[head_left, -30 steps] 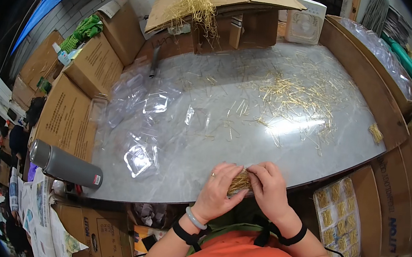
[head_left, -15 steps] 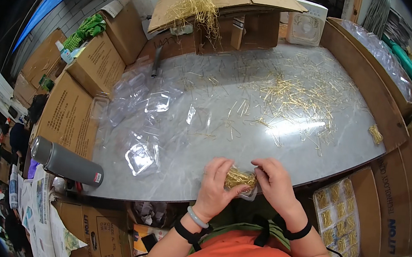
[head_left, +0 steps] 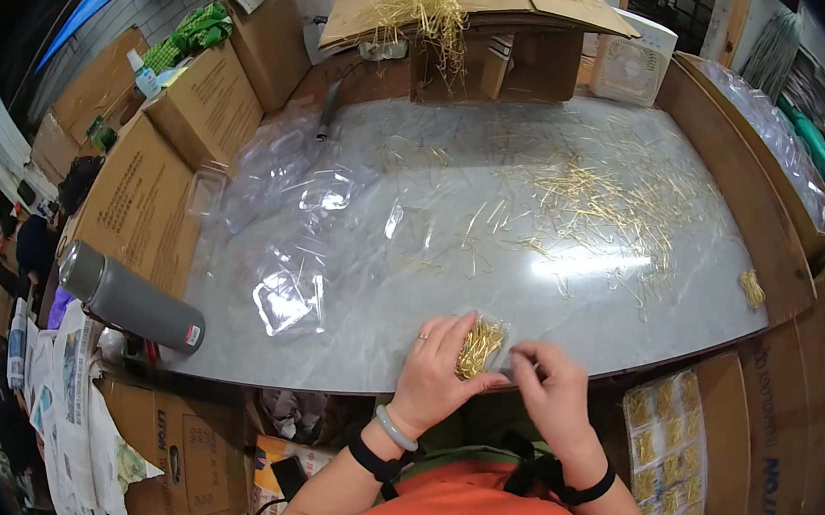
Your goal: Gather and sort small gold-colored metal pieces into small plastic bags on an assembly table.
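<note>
At the table's near edge, my left hand (head_left: 431,372) wraps round a small clear plastic box packed with gold wire hooks (head_left: 480,349). Its thumb lies along the near side of the box and its fingers along the left side. Just right of the box is my right hand (head_left: 554,385), closed, with thumb and index finger pinched together beside the box's right edge. What that pinch holds, if anything, I cannot make out. Many loose gold hooks (head_left: 604,207) lie scattered over the right half of the grey table (head_left: 368,298).
Empty clear plastic boxes (head_left: 290,295) lie on the table's left. A grey bottle (head_left: 132,298) lies tilted at the left edge. At the back stands a cardboard box (head_left: 543,65) topped with hooks; a white fan (head_left: 634,65) is beside it. A filled tray (head_left: 666,450) sits lower right.
The box has turned in my left hand, so its packed hooks now face up more upright. My right hand has shifted slightly right and down from the box's edge. The whole view has shifted slightly.
</note>
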`<state>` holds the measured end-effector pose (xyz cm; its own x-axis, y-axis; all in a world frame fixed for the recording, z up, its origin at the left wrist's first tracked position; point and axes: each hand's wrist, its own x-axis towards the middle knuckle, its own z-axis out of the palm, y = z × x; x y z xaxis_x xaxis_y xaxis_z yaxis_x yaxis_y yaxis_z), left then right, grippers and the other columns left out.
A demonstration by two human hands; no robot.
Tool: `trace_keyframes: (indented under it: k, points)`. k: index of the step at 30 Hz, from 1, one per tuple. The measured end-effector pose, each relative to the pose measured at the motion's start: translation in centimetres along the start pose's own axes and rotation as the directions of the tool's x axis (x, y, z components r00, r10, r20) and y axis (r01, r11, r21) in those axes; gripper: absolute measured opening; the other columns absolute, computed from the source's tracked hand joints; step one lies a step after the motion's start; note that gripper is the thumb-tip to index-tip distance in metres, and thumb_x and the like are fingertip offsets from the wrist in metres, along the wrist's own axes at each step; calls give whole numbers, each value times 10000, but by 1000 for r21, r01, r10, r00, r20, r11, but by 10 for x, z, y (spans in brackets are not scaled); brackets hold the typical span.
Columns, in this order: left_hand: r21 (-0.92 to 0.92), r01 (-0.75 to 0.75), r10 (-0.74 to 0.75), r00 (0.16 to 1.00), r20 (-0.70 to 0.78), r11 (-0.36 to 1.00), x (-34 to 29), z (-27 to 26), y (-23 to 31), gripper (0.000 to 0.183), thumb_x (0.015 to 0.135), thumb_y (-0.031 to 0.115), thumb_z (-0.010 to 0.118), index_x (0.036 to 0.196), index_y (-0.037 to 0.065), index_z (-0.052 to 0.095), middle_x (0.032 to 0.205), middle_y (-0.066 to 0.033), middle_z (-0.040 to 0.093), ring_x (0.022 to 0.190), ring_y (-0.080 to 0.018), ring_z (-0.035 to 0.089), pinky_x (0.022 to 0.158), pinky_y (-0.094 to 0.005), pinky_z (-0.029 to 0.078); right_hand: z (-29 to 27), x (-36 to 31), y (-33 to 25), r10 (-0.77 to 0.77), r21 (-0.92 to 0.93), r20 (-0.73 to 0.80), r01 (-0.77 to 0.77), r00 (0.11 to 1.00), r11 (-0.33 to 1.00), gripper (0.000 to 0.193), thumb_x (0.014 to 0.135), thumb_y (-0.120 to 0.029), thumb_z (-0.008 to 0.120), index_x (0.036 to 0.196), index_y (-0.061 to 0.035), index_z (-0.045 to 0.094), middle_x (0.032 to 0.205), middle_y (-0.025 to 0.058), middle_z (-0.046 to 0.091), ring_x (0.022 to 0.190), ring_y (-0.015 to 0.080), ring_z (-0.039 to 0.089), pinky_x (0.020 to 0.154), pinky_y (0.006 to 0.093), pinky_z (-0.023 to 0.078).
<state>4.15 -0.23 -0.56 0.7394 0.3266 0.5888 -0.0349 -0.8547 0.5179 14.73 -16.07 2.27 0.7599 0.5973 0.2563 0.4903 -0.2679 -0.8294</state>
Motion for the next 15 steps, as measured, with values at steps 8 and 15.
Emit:
trace_keyframes:
  k: [8, 15]
  points:
    - [-34, 5, -5, 1000, 0, 999, -1, -2, 0, 849, 704, 419, 910, 1341, -29, 572, 1274, -203, 639, 1195, -408, 603, 1039, -473, 484, 7, 28, 7, -312, -60, 34, 314, 949, 948, 161, 869, -45, 738, 1030, -41, 723, 1017, 108, 671, 960, 314, 626, 819, 397, 512]
    - [-25, -55, 56, 998, 34, 998, 1, -8, 2, 888, 763, 513, 836, 1384, -45, 533, 1297, -216, 622, 1247, -373, 587, 1114, -510, 419, 5, 28, 11, -176, 58, 28, 175, 984, 983, 269, 841, -65, 768, 1098, -45, 693, 1136, 123, 645, 1027, 323, 605, 899, 406, 495]
